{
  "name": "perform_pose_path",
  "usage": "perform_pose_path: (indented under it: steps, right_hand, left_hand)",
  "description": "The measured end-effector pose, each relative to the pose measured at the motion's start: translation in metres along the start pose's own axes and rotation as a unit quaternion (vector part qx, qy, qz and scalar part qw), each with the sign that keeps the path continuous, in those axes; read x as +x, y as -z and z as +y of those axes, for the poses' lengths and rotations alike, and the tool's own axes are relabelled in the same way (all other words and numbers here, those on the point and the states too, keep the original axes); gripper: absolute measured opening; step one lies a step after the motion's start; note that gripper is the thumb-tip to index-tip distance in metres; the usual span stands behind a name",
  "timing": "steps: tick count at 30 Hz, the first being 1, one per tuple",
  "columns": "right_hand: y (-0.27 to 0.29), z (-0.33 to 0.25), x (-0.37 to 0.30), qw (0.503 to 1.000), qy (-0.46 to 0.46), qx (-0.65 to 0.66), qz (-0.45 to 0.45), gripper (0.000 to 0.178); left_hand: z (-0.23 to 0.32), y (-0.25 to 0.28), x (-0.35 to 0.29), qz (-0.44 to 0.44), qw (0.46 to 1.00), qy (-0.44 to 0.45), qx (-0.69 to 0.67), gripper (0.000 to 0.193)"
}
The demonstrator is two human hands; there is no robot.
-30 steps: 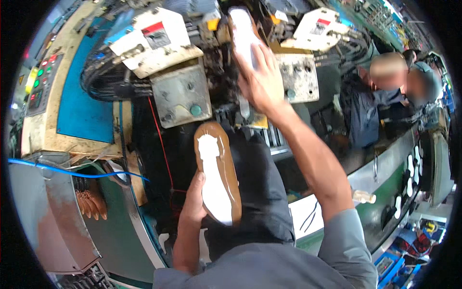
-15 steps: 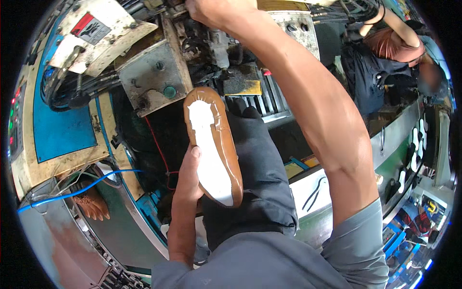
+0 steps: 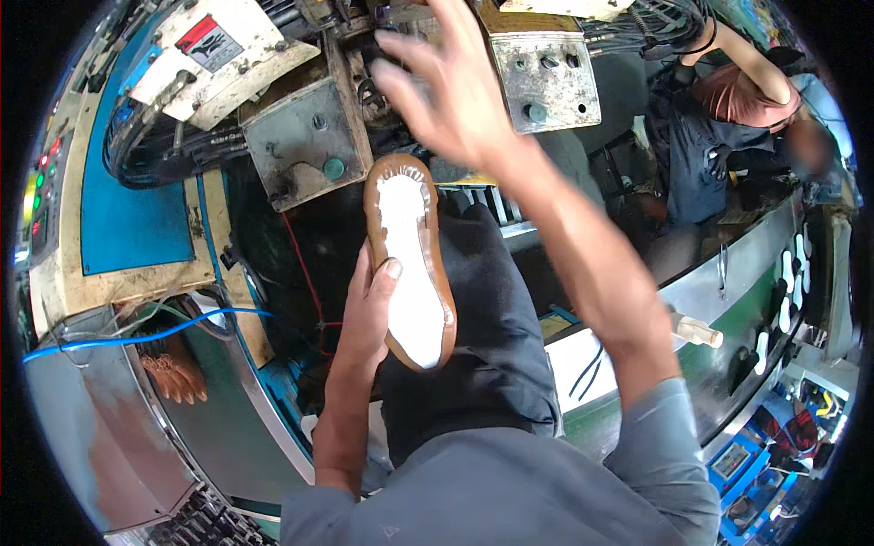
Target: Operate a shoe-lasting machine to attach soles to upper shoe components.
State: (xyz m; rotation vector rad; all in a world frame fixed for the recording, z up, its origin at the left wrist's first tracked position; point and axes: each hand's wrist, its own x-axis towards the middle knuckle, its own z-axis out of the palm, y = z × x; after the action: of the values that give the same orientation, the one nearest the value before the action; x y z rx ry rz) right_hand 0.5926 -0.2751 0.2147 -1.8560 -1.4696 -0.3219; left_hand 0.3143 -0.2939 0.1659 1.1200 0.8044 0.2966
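A brown leather shoe upper (image 3: 441, 305) with a white insole is held sole side up over my lap, its gathered end pointing away from me. My left hand (image 3: 367, 305) grips its left edge, with the thumb over the white face. Beyond the shoe, my right hand (image 3: 455, 96) is in the air in front of the machine (image 3: 364, 96). Its fingers are spread and blurred by motion, and nothing shows in them.
Grey control boxes (image 3: 305, 141) (image 3: 546, 80) with buttons flank the machine. A blue hose (image 3: 155, 335) crosses at left above brown gloves (image 3: 171, 375). At right, a green conveyor (image 3: 710, 369) carries white sole-shaped pieces (image 3: 786, 305); another person (image 3: 746, 96) is at far right.
My right hand has come back from the machine's upper part and now shows spread fingers. In my left hand the shoe upper has turned a little straighter and shifted slightly away from me.
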Motion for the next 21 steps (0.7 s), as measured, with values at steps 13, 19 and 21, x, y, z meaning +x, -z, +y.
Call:
perform_pose_path:
  steps: [13,19,21]
  right_hand:
    - [-0.043,-0.152,-0.207,0.595,-0.549,0.587,-0.03,0.07]
    - [-0.048,-0.165,-0.245,0.671,-0.445,0.556,-0.208,0.045]
    - [-0.035,-0.142,-0.259,0.673,-0.486,0.522,-0.194,0.04]
  left_hand:
    - [-0.09,0.047,-0.115,-0.068,0.926,0.098,-0.358,0.089]
    - [-0.097,0.169,-0.209,0.264,0.941,0.048,-0.205,0.08]
    - [-0.073,0.214,-0.225,0.397,0.91,0.09,-0.074,0.091]
